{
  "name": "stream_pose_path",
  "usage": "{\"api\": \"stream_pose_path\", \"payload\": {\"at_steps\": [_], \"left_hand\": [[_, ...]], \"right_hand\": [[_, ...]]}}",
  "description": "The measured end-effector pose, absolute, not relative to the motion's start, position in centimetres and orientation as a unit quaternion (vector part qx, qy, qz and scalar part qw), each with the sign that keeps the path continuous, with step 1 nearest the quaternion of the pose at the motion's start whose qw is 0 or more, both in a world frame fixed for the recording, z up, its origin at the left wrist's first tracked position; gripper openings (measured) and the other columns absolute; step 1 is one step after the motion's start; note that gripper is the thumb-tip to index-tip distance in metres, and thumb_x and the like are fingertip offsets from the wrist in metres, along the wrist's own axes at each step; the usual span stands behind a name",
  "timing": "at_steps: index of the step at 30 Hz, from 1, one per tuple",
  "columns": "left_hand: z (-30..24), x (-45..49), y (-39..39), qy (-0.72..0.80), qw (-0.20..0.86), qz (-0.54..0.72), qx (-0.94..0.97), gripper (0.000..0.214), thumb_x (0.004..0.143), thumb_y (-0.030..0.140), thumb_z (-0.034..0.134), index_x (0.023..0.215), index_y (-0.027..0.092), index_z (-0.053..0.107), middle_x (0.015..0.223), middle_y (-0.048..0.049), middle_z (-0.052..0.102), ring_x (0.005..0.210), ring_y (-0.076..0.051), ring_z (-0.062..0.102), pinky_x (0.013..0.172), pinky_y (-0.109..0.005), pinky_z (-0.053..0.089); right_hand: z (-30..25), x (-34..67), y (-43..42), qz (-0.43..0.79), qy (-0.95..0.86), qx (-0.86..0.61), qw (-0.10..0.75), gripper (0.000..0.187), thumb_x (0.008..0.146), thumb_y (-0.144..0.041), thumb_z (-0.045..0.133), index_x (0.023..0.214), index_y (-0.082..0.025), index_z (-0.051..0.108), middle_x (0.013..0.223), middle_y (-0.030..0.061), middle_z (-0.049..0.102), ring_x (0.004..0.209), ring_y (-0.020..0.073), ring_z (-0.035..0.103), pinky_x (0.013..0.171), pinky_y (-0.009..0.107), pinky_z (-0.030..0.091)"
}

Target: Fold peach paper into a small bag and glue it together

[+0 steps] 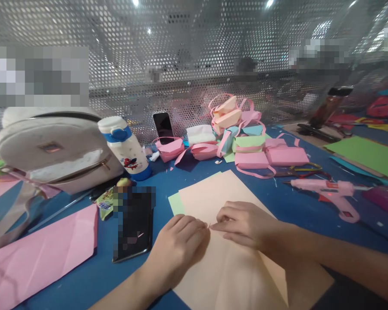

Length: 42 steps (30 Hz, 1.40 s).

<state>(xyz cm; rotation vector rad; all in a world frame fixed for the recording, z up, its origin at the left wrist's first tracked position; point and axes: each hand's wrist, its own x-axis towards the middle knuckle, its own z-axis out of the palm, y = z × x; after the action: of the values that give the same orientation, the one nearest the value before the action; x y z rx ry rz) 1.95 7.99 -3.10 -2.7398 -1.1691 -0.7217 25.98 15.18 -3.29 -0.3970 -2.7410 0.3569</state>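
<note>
A sheet of peach paper (pixel 210 198) lies in front of me, with a light green sheet (pixel 175 203) showing under its left edge. Its near part is bent over, with a raised flap (pixel 274 275) on the right. My left hand (pixel 183 241) is closed on the paper, fingers curled together and pressed down near its middle. Almost touching it, my right hand (pixel 244 224) pinches the paper with thumb and fingertips. The exact grip is partly hidden by the fingers.
A black phone (pixel 137 224) and folded pink paper (pixel 45 254) lie left. Behind them stand a bottle (pixel 126 148) and a white backpack (pixel 58 146). Small paper bags (pixel 252 159) line the back. A pink glue gun (pixel 333 189) and green sheets (pixel 371 155) lie right.
</note>
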Motion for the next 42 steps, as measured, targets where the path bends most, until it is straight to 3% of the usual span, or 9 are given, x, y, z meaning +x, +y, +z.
{"api": "stream_pose_path", "payload": {"at_steps": [8, 17, 25, 32, 42], "left_hand": [[-2.4, 2.5, 7.2, -0.331, 0.153, -0.233, -0.901, 0.024, 0.09, 0.002, 0.048, 0.101, 0.01, 0.068, 0.097, -0.0084, 0.076, 0.088, -0.021, 0.071, 0.081, -0.037, 0.058], [-4.2, 2.7, 5.1, -0.324, 0.222, -0.2, -0.898, 0.028, 0.088, 0.006, 0.047, 0.105, 0.007, 0.069, 0.107, -0.0119, 0.076, 0.098, -0.027, 0.071, 0.088, -0.039, 0.056], [-5.3, 3.1, 2.4, -0.367, 0.245, -0.079, -0.894, 0.043, 0.093, 0.008, 0.036, 0.13, 0.002, 0.055, 0.132, -0.0176, 0.064, 0.124, -0.031, 0.06, 0.096, -0.037, 0.054], [-5.1, 3.3, 2.0, -0.367, 0.237, -0.073, -0.897, 0.043, 0.091, 0.008, 0.04, 0.131, 0.0, 0.055, 0.131, -0.0186, 0.064, 0.121, -0.032, 0.062, 0.097, -0.037, 0.055], [-5.4, 3.2, 2.3, -0.365, 0.257, -0.12, -0.887, 0.039, 0.091, 0.009, 0.041, 0.124, 0.001, 0.06, 0.122, -0.0175, 0.07, 0.111, -0.03, 0.069, 0.091, -0.036, 0.058]], "right_hand": [[-3.3, 25.9, 15.2, 0.135, -0.961, -0.132, 0.202, 0.029, 0.1, -0.024, 0.046, 0.118, -0.016, 0.066, 0.098, 0.0087, 0.064, 0.085, 0.0193, 0.053, 0.076, 0.033, 0.043], [-3.5, 25.4, 15.2, 0.165, -0.96, -0.154, 0.163, 0.037, 0.101, -0.029, 0.042, 0.134, -0.021, 0.057, 0.102, 0.0083, 0.06, 0.089, 0.0215, 0.05, 0.079, 0.036, 0.042], [-3.7, 25.3, 15.6, 0.121, -0.973, -0.126, 0.152, 0.035, 0.102, -0.033, 0.044, 0.133, -0.023, 0.058, 0.1, 0.0072, 0.059, 0.085, 0.0199, 0.048, 0.076, 0.033, 0.039], [-1.2, 21.9, 16.4, 0.045, -0.995, -0.078, 0.05, 0.034, 0.1, -0.044, 0.048, 0.129, -0.03, 0.06, 0.092, 0.0031, 0.059, 0.079, 0.0178, 0.047, 0.066, 0.03, 0.032], [-0.1, 19.7, 16.2, 0.015, -0.998, -0.06, 0.012, 0.035, 0.103, -0.039, 0.044, 0.135, -0.032, 0.055, 0.092, 0.0043, 0.056, 0.079, 0.0187, 0.046, 0.064, 0.031, 0.029]]}}
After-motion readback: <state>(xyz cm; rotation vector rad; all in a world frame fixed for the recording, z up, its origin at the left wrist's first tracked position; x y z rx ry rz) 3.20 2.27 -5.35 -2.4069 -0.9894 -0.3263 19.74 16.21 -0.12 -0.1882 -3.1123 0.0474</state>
